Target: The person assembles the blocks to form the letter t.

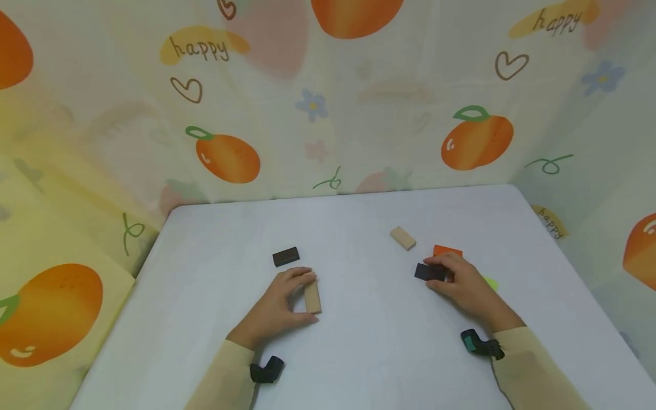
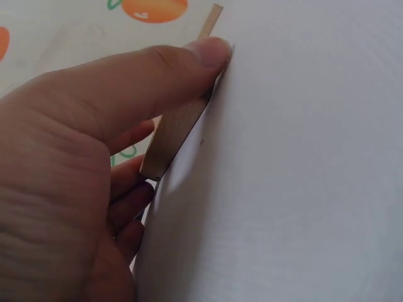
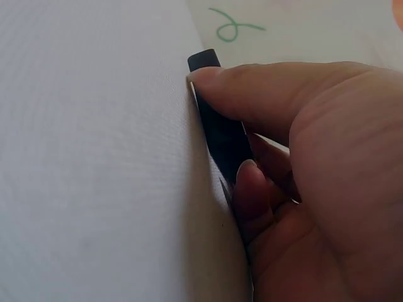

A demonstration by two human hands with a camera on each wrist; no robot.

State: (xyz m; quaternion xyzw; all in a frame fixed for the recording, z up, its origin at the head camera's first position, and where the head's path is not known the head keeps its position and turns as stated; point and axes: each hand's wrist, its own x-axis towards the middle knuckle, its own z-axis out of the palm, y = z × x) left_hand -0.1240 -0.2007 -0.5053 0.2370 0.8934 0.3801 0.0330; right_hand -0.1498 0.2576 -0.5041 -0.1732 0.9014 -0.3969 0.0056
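My left hand (image 1: pixel 277 304) holds a plain wooden block (image 1: pixel 312 297) by its two ends, fingers at the far end and thumb at the near end. In the left wrist view the thumb crosses in front of this wooden block (image 2: pixel 173 135). On the right, my other hand (image 1: pixel 468 287) pinches a black block (image 1: pixel 428 272) between thumb and fingers. The right wrist view shows the black block (image 3: pixel 220 129) close to the white surface. Just beyond that hand lies an orange block (image 1: pixel 448 250), partly covered by the fingers. A yellow-green piece (image 1: pixel 491 283) shows behind the hand, mostly hidden.
A dark block (image 1: pixel 286 256) lies on the white table (image 1: pixel 353 353) beyond the left hand. Another wooden block (image 1: pixel 403 238) lies farther back, left of the orange one. A patterned cloth (image 1: pixel 369 142) hangs behind the table's back edge.
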